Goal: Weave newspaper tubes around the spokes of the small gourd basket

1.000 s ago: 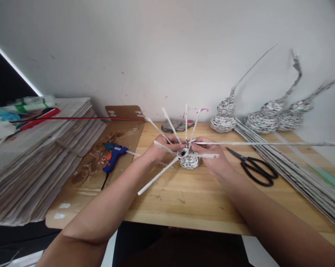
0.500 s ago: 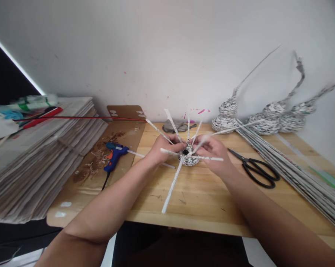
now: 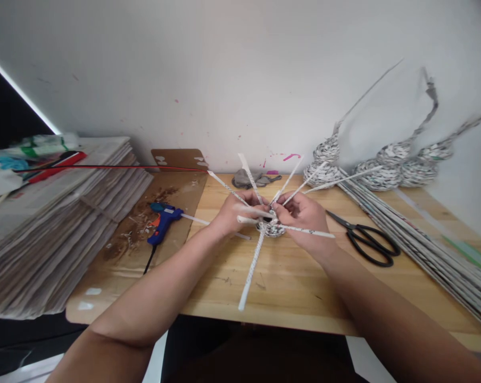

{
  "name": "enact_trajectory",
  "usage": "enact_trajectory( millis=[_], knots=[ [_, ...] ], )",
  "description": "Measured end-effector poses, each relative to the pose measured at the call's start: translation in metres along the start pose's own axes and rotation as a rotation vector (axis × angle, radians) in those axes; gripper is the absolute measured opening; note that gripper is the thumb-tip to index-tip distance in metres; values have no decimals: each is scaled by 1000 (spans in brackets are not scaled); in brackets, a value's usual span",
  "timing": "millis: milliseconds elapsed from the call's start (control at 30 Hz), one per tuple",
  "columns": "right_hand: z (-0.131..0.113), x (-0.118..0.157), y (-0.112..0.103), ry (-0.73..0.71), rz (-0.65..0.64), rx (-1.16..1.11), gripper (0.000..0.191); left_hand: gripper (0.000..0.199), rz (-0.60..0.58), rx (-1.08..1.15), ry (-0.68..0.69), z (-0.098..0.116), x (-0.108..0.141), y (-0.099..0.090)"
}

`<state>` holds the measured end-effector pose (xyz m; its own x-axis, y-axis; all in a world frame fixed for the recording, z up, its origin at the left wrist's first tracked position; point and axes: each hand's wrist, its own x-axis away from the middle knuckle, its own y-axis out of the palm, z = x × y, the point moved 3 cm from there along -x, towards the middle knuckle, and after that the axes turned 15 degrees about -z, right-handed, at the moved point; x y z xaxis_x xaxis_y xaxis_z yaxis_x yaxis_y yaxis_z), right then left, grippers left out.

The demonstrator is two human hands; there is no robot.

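Observation:
A small round weave of printed paper (image 3: 271, 229) rests on the wooden table, with a dark opening on top and several paper strips sticking out around it. My left hand (image 3: 236, 213) is closed on its left side, fingers round the weave and its strips. On the right, my right hand (image 3: 306, 215) pinches at a strip beside the opening, thumb and finger together. One long strip (image 3: 251, 268) points toward the table's front edge. Another strip (image 3: 308, 232) passes in front of my right hand. The fingertips partly hide the weave.
A blue glue gun (image 3: 164, 222) lies on cardboard (image 3: 116, 287) at left, beside stacked newspapers (image 3: 65, 213). Black scissors (image 3: 368, 239) and long paper tubes (image 3: 420, 244) lie right. Woven gourd shapes (image 3: 324, 162) stand by the wall; a grey cloth (image 3: 244, 179) lies behind my hands.
The strips around the opening have shifted; one now leans up to the right from my right hand. My right hand's fingers have moved slightly inward. The front strip's end has swung slightly right.

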<state>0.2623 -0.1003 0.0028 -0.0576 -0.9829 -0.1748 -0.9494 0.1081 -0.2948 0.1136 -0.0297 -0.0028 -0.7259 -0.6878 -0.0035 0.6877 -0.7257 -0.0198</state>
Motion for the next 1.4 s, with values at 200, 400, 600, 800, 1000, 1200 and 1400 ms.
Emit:
enact_trajectory(
  millis=[200,400,600,800,1000,1200,1400],
  knots=[
    [13,-8,-1,180,10,-320,18,21,-12,-36,108,-5,-4,-1],
    [15,-8,-1,193,-31,-441,21,15,-4,-127,203,3,-2,1],
    [10,-7,-2,169,-94,-500,28,9,48,-236,195,13,3,1],
    [6,-6,-2,142,-100,-460,30,9,26,-178,187,10,1,1],
    [5,-4,0,128,-104,-293,31,24,-37,132,91,-7,-6,-4],
    [8,-5,1,153,-100,-201,22,29,-51,187,15,-7,-5,-6],
    [13,-6,0,187,-85,-257,18,27,-46,121,27,-8,-6,-2]
  ],
)
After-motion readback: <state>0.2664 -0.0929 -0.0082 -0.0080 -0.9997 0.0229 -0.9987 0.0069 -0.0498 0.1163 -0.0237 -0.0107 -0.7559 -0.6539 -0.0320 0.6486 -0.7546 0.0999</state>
